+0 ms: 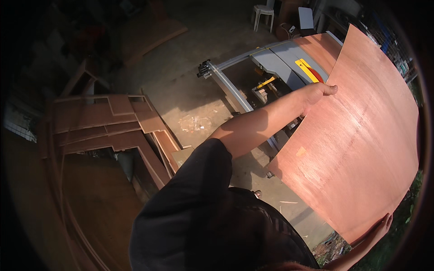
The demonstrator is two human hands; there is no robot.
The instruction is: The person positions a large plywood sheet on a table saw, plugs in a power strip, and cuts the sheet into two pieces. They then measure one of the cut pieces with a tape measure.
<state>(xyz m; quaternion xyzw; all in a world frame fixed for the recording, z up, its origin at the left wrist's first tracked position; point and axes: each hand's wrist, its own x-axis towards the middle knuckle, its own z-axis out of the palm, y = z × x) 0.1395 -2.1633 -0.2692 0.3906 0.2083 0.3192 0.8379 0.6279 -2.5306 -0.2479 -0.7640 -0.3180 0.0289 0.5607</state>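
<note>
A large thin plywood sheet, reddish-brown and lit by the sun, fills the right side of the view. My left hand grips its left edge, thumb on the top face and the other fingers hidden beneath. Lower right, my right hand holds the near edge, its fingers partly out of sight. Beyond my left hand stands a table saw with a grey top and a yellow blade guard with a red part. The sheet covers part of the saw.
At the left, cut plywood pieces and frames are stacked. A metal rail runs along the saw's left side. Farther back are a white plastic stool and a board on the concrete floor. Wood scraps lie near my feet.
</note>
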